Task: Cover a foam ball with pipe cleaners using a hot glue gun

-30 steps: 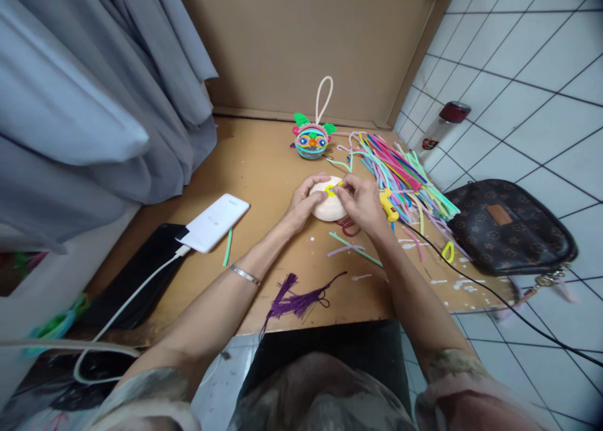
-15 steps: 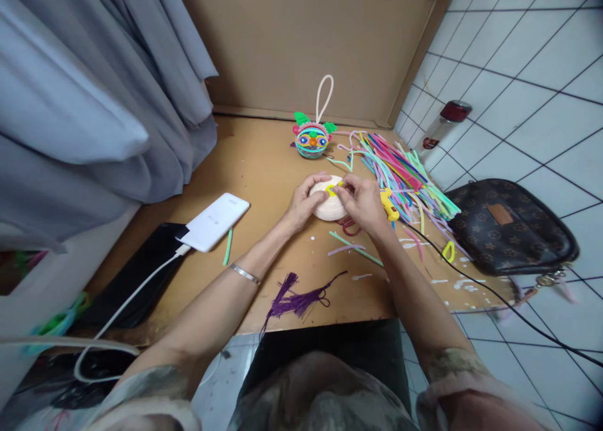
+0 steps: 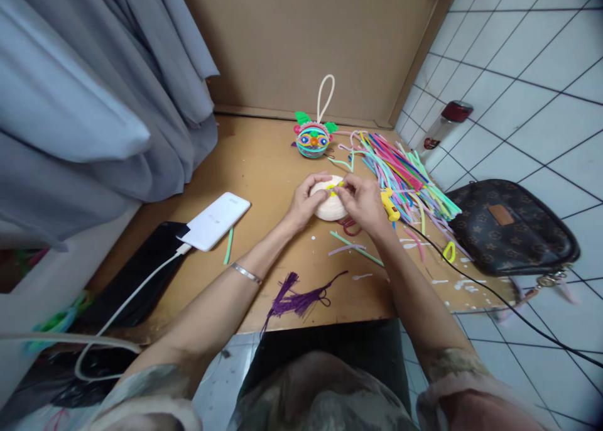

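A cream-white round ball (image 3: 328,212), perhaps a small lantern body with fine ribs, is gripped at its left side by my left hand (image 3: 303,203); the thumb lies across its top. My right hand (image 3: 366,203) is closed in a pinch over the ball's right side, fingertips on a small bent yellow pipe cleaner piece (image 3: 334,188) lying against the surface. Part of that piece is hidden under the fingers. Red-handled scissors (image 3: 349,228) lie partly covered below the ball. Just right of my right hand is a yellow glue gun (image 3: 389,206).
Behind the ball stands a decorated lion-head ornament (image 3: 313,141) with a white loop. Bundled pipe cleaners (image 3: 400,167) and a brown handbag (image 3: 509,227) are on the right, a purple tassel (image 3: 299,302) in front, a white phone-like device (image 3: 217,220) on the left. A black cord (image 3: 471,277) crosses the right side.
Both hands stay almost in place around the ball. The fingers over the yellow piece have shifted very slightly; the whole view has drifted a little.
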Tool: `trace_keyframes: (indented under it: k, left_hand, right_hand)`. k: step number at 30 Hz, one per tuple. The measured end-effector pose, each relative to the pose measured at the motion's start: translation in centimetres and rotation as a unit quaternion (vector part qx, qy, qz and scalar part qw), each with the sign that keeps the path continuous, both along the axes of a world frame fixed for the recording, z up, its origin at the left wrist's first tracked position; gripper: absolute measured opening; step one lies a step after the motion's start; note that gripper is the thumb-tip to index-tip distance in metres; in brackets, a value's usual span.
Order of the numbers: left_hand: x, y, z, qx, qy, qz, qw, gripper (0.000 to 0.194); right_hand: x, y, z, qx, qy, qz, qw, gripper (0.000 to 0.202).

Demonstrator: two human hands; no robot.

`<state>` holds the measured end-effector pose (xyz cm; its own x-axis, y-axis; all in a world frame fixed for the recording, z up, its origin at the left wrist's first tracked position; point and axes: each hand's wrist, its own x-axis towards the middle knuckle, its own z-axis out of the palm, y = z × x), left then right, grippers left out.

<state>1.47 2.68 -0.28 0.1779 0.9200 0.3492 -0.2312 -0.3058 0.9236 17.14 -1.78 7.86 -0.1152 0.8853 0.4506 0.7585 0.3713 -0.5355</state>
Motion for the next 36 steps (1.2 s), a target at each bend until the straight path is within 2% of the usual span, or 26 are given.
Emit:
trace_keyframes:
  k: [10, 17, 22, 28, 36]
  left_hand:
    - [-0.2, 0.0, 0.1, 0.010, 0.007, 0.005, 1.000, 0.044]
    - [-0.4, 0.4, -0.2, 0.020, 0.018, 0.008, 1.000, 0.044]
    - [-0.4, 0.3, -0.1, 0.021, 0.021, 0.008, 1.000, 0.042]
    - [-0.4, 0.4, 0.0, 0.025, 0.024, 0.007, 0.999, 0.042]
    - [-0.4, 0.2, 0.4, 0.029, 0.032, 0.002, 0.999, 0.045]
  right_hand:
    - [0.2, 0.0, 0.1, -0.024, 0.027, 0.007, 0.999, 0.019]
    - [0.9, -0.3, 0.6, -0.056, 0.078, 0.075, 0.993, 0.027]
    - [1.4, 0.1, 0.0, -0.100, 0.152, 0.092, 0.979, 0.026]
    - [1.3, 0.7, -0.8, -0.029, 0.163, 0.064, 0.984, 0.021]
    - [0.7, 0.5, -0.4, 0.047, 0.069, 0.050, 0.995, 0.017]
